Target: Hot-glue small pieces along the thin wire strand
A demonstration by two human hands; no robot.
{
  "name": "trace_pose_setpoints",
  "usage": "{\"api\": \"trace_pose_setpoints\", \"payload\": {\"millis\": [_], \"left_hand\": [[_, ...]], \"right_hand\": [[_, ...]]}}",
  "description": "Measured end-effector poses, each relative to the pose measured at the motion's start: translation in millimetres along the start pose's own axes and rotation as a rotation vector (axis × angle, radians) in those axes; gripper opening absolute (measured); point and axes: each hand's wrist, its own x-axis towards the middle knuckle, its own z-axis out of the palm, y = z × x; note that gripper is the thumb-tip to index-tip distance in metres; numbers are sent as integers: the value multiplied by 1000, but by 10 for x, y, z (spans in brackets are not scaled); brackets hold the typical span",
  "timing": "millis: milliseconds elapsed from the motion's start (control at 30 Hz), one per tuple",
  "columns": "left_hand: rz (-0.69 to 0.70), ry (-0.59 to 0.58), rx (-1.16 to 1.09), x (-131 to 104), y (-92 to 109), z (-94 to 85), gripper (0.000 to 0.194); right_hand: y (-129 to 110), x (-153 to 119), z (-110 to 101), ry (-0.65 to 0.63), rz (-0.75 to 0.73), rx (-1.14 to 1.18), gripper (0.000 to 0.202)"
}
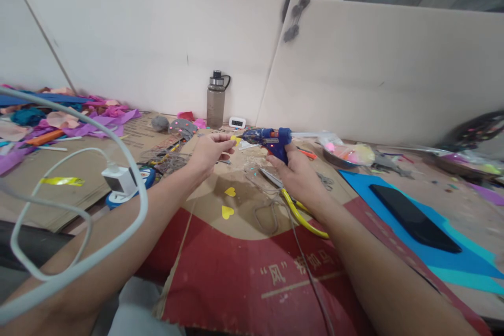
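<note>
My right hand [296,168] is wrapped round a blue hot glue gun [277,142], its nozzle pointing left. Between the fingertips of my left hand [210,153] is a small yellow paper heart [236,139], and the nozzle tip is right at it; whether they touch I cannot tell. Below, two more yellow hearts, an upper heart [230,191] and a lower heart [227,212], lie on the cardboard sheet [220,273]. Scissors with yellow handles [299,211] lie partly hidden under my right hand, and a grey cord [305,257] runs down toward me.
A water bottle [216,102] and a small digital clock [237,123] stand by the white partition. At right, a black phone [413,218] rests on blue sheets. A white cable [137,184] loops across the left foreground near a plugged-in charger [120,180]. Colourful scraps [71,121] pile at far left.
</note>
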Motion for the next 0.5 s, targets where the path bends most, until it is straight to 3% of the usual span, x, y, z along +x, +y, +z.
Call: {"api": "trace_pose_setpoints", "payload": {"millis": [500], "left_hand": [[24,-1,-8,-2,0,-5,25]], "right_hand": [[69,12,-2,40,47,24,31]]}}
